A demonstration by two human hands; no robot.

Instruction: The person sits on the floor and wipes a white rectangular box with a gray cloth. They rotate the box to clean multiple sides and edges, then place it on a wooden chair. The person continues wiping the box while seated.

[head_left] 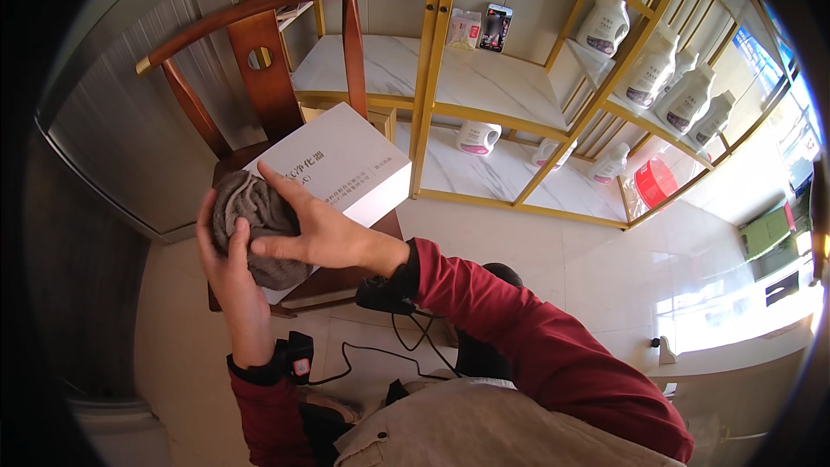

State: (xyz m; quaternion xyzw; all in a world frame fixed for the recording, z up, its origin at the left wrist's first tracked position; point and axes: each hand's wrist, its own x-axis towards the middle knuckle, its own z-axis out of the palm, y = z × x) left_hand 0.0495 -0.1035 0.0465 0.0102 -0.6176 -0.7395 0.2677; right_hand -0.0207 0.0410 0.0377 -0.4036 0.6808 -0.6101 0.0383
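Observation:
A bundled grey-brown cloth (262,227) is between my two hands, over the near end of a white printed box (350,155). My left hand (233,279) grips the cloth's left side, with its thumb across the front. My right hand (318,233) lies on the cloth's right side, its thumb on the cloth and its index finger stretched toward the top edge. The box rests on the seat of a brown wooden chair (266,78) with a curved top rail. The cloth hides part of the box.
Gold-framed shelves (421,104) hold white jugs (478,137), a small packet (463,29) and a phone (496,27). Black cables (382,351) run over the tiled floor below the chair. A metal door panel (162,97) stands left, and a white counter (733,357) at lower right.

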